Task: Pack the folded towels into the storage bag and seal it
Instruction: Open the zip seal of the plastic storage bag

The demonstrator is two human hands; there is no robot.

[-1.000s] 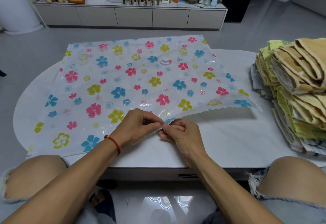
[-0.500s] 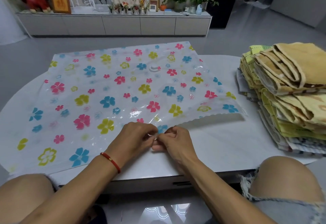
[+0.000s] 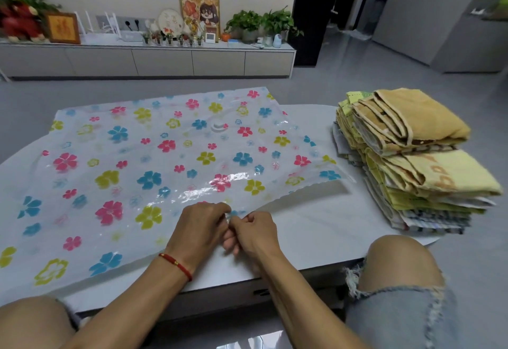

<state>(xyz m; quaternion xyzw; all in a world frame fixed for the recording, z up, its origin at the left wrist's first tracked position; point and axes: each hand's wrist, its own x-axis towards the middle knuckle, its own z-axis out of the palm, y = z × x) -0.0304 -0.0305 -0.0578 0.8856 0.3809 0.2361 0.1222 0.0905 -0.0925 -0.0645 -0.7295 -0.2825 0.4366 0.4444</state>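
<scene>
While both hands (image 3: 228,227) keep pinching the bag (image 3: 154,162) edge at lower centre, fingers curled tighter, its mouth seems unopened, towels (image 3: 412,156) waiting.

Flat flowered storage bag (image 3: 154,162), seemingly unopened, folded towels (image 3: 412,156) stacked beside

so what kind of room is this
Most likely a home living room: a long low cabinet along the far wall holds potted plants and a framed picture, and the person sits at a low white table.

A home living room. A long low sideboard (image 3: 148,61) holds potted plants (image 3: 264,23) (plus 1 framed picture (image 3: 62,27)).
</scene>
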